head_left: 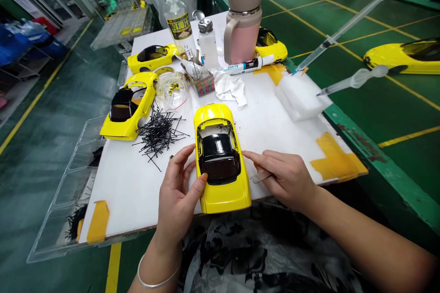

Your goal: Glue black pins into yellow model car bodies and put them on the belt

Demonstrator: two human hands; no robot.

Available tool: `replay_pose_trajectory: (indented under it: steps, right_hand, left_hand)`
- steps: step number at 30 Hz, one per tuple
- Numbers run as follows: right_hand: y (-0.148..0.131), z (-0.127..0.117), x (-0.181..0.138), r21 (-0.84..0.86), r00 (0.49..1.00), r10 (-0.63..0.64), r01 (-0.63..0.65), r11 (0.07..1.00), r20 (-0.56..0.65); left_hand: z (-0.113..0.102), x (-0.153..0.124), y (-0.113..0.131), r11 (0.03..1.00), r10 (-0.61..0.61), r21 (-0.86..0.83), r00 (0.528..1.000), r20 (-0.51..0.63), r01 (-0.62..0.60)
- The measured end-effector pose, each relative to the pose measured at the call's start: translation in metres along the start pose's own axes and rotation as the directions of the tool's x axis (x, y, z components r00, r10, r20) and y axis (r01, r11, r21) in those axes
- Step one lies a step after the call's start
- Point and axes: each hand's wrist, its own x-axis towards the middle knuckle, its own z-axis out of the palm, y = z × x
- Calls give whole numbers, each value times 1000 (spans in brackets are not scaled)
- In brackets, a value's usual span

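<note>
A yellow toy car body [227, 194] with a black roof and dark rear window lies in front of me, its rear end toward me. My left hand [180, 187] grips its left side, the thumb on the edge by the rear window. On the other side, my right hand [285, 176] reaches its index fingertip to the car's flank. A small flat metal tool [261, 176] sticks out from under the curled fingers of that hand; the rest of it is hidden. Left of the car lies a loose pile of thin black plastic pins [160, 132].
More yellow car bodies [129, 105] stand at the table's left and back. Behind are a plastic bottle [178, 23], a pump bottle [207, 43], a pink mug [242, 23] and a glue tube [240, 67]. Syringes [338, 34] stick in a white foam block [302, 94].
</note>
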Motion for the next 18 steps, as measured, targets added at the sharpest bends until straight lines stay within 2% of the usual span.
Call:
replay_pose_trajectory:
  steps: [3,7,9,11,13,14,16,18]
  right_hand:
    - [0,-3,1,104,997,63,-57,993,-47]
    - [-2,-8,17,246,964,257,-234,941,-67]
    - [-3,-6,31,322,928,372,-354,878,7]
    - [-4,0,47,402,877,455,-477,782,156]
    - [-6,9,61,469,823,475,-568,677,310]
    - [-7,13,66,505,807,477,-591,629,350]
    - [-10,16,72,521,799,476,-601,605,368]
    - [-15,6,71,542,799,484,-600,588,358]
  left_hand:
    - [0,-1,0,1000,-3,1,1000,-7,3]
    - [-1,-1,-2,1000,-8,-9,1000,-19,8]
    - [-3,-1,-5,1000,-14,-10,999,-35,14]
    - [-6,0,-9,1000,-27,-10,998,-53,26]
    - [-8,1,-10,999,-43,-25,996,-74,42]
    - [-8,2,-11,998,-53,-40,995,-88,50]
    - [-9,2,-11,995,-82,-72,989,-120,74]
    - [-12,2,-13,995,-76,-70,987,-141,67]
